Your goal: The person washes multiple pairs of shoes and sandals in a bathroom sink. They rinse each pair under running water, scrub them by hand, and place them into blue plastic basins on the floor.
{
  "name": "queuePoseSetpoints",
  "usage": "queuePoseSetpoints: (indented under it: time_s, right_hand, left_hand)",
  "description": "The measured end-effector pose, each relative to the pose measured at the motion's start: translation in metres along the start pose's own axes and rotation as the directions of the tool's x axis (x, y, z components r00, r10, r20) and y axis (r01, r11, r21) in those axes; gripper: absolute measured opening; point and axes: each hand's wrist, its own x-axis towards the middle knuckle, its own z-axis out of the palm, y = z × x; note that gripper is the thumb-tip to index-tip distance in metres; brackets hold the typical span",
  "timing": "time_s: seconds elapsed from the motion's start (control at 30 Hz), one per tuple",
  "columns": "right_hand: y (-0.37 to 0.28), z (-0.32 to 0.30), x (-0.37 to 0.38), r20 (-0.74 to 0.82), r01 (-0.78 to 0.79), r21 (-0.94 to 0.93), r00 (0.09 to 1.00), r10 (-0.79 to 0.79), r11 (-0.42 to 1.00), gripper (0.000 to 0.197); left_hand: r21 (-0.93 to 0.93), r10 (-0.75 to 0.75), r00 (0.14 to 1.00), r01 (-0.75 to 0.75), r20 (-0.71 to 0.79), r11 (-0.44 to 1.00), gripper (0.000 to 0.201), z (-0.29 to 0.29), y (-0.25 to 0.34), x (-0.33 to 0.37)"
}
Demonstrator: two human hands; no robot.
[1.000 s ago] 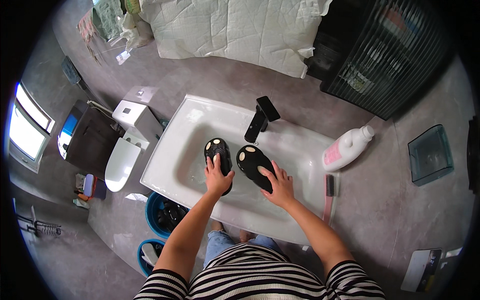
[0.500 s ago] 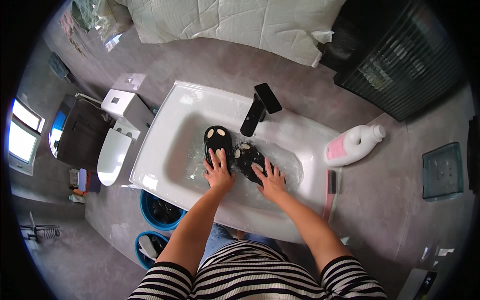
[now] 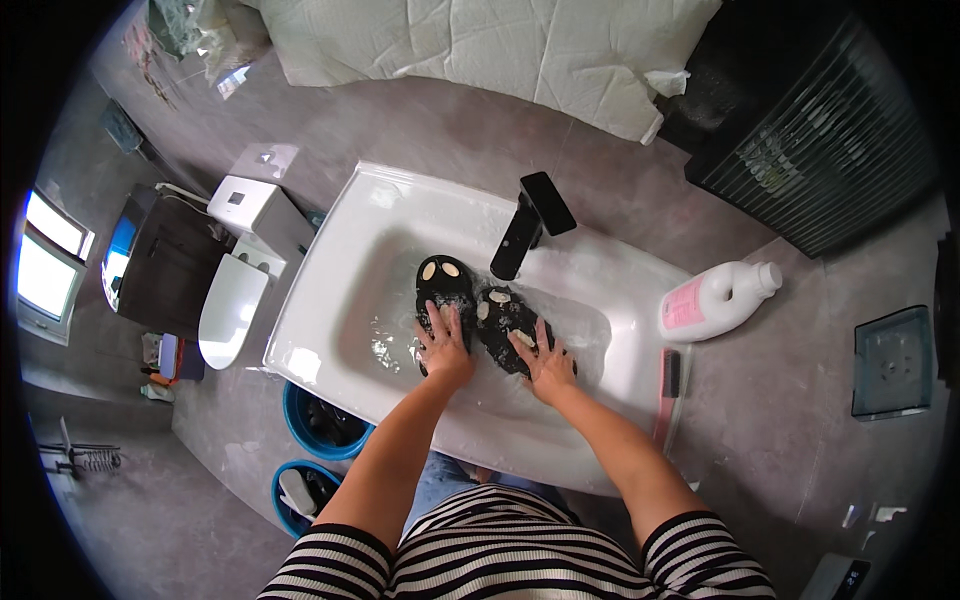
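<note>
A pair of black slippers with pale oval patches lies in the water of a white wash basin (image 3: 318, 262). On the left slipper (image 3: 443, 276) my left hand (image 3: 444, 352) rests with its fingers spread, pressing down from above. My right hand (image 3: 550, 368), fingers also apart, lies over the near end of the right slipper (image 3: 496, 335), which is tilted and touches the left one near its side. Water washes round both slippers, and my palms hide their near ends.
A black faucet (image 3: 518, 238) stands over the basin's far side. On the right rim are a white bottle with a pink label (image 3: 722, 300) and a pink brush (image 3: 668, 390). Blue buckets (image 3: 296, 415) holding dark items stand at lower left, near a white toilet (image 3: 236, 310).
The whole view has shifted slightly. Both slippers sit a little deeper, with more water over them, and the right slipper has turned slightly. My hands stay spread on them.
</note>
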Motion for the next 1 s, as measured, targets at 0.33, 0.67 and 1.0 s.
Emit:
queuePoseSetpoints:
  time_s: [0.33, 0.67, 1.0]
  right_hand:
    - [0.006, -0.057, -0.024, -0.127, 0.016, 0.408, 0.991, 0.039, 0.913, 0.082]
    - [0.029, -0.051, -0.044, -0.289, 0.223, 0.656, 0.957, -0.032, 0.721, 0.078]
    - [-0.005, 0.004, -0.037, -0.239, 0.083, 0.195, 0.97, -0.035, 0.977, 0.091]
  left_hand:
    - [-0.508, 0.013, 0.994, -0.066, -0.107, 0.859, 0.101, -0.021, -0.022, -0.016]
    - [-0.765, -0.079, 0.974, -0.115, -0.211, 0.633, 0.087, -0.036, -0.017, -0.031]
    - [-0.132, -0.02, 0.976, -0.009, -0.215, 0.991, 0.108, 0.009, 0.005, -0.02]
